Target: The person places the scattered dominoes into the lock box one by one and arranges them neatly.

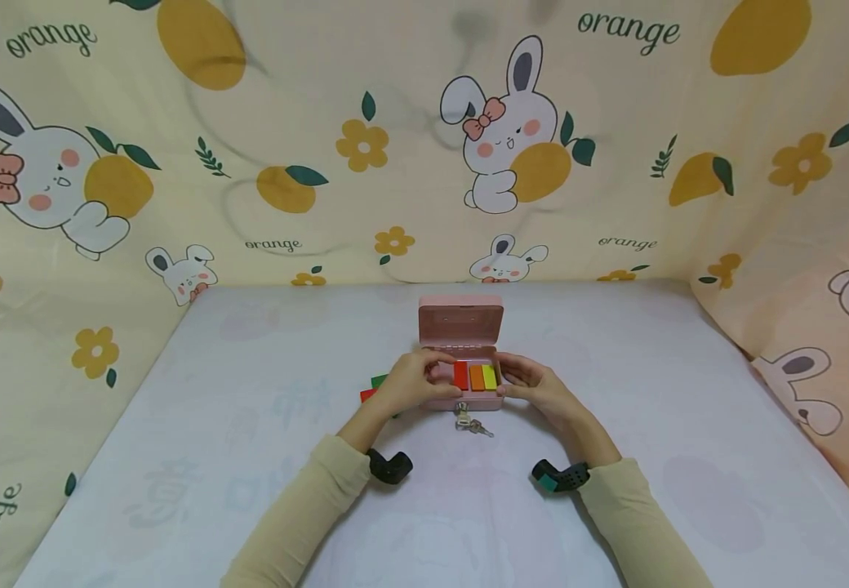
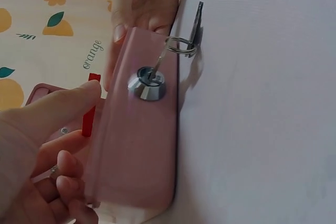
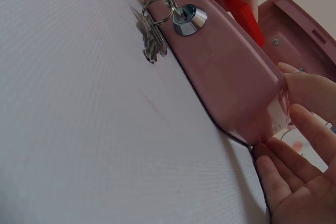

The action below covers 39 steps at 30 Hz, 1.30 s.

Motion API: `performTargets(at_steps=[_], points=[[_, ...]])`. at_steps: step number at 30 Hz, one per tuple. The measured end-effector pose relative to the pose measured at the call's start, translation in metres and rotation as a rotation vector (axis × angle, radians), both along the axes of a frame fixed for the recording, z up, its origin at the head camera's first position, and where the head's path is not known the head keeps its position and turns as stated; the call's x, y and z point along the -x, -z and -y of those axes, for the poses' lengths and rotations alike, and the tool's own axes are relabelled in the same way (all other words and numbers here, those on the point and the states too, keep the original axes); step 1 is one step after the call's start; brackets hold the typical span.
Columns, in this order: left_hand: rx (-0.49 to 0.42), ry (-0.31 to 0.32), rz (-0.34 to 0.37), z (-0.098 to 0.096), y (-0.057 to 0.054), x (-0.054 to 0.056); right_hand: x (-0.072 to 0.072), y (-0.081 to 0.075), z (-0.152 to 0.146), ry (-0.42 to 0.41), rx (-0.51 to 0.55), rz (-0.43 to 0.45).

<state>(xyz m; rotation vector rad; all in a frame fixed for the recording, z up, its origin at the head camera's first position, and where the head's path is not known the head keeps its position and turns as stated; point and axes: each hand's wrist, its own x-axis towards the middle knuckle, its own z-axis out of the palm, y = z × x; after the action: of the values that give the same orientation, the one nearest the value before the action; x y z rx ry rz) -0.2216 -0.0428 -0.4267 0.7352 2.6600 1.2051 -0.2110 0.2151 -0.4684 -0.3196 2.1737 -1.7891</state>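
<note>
Because the red block (image 1: 460, 376) is held upright within the pink box (image 1: 487, 403), just left of the orange block (image 1: 477, 377) and the yellow block (image 1: 490, 377), a crooked release could tip it or nudge those two out of line. An uneven push from the left hand (image 1: 410, 384) might also slide the box sideways, should the right hand (image 1: 544, 394) ease off. The keys (image 1: 479, 427) hanging at the near side could snag a passing sleeve. The left hand pinches the red block, thumb and fingertip clamped on its opposite ends; whether the block's lower edge meets the box floor, I cannot tell. The right hand's thumb and fingers stand apart, resting against the box's right end without clamping.
</note>
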Motion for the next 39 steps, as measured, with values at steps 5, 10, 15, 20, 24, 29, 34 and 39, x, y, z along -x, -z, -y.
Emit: performTargets(at_steps=[5, 10, 15, 20, 24, 29, 34, 39], points=[[0.014, -0.006, 0.005, -0.003, 0.004, 0.002, 0.0, 0.001, 0.0, 0.0, -0.001, -0.004], [0.036, -0.019, 0.004, -0.006, 0.004, 0.004, 0.0, 0.001, 0.0, 0.005, 0.004, -0.002], [0.082, -0.028, -0.015, -0.01, 0.003, 0.005, 0.0, 0.0, 0.0, -0.004, -0.003, -0.006], [0.147, -0.03, -0.044, -0.014, 0.003, 0.006, 0.0, 0.0, -0.001, -0.009, -0.005, -0.012], [0.192, -0.034, -0.059, -0.016, 0.004, 0.008, -0.001, 0.0, -0.001, -0.009, -0.019, -0.009], [0.235, -0.043, -0.067, -0.017, 0.007, 0.01, -0.002, -0.002, 0.0, -0.015, -0.009, -0.003], [0.267, -0.051, -0.067, -0.019, 0.007, 0.011, -0.002, -0.003, 0.0, -0.013, -0.011, -0.01], [0.305, -0.063, -0.056, -0.02, 0.007, 0.011, -0.002, -0.003, 0.001, 0.003, -0.035, 0.0]])
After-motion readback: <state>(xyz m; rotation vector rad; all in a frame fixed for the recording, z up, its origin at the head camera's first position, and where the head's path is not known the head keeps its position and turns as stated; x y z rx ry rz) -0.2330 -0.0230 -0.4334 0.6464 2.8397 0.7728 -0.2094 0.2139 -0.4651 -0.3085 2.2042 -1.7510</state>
